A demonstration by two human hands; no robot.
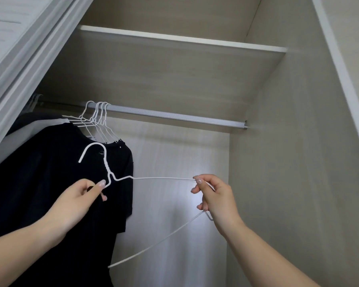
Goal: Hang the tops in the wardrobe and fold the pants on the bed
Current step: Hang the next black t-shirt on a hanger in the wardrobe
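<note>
**Bare white wire hanger held in both hands before the open wardrobe**

The person is standing at the wardrobe (278, 162) and looking up into it. Both hands are holding one white wire hanger (153, 178) in front of the hanging space, below the rail. The left hand (79, 195) is pinching the hanger just under its twisted neck, thumb and fingers curled around the wire, so the hook is pointing up and to the left. The right hand (214, 195) is gripping the far shoulder end, its fingers curled over the bend where the top wire is turning into the bottom bar. The bottom bar is running down and to the left from that hand. No garment is hanging on this hanger.

A black T-shirt (50, 183) is hanging at the left end of the grey metal rail (174, 117), just behind the left hand. A cluster of empty white hangers (97, 119) is hooked over the rail just above the T-shirt's collar. The rest of the rail is running to the right side wall. A shelf (174, 40) is sitting above the rail. A sliding door (19, 59) is crossing the upper left corner.
</note>
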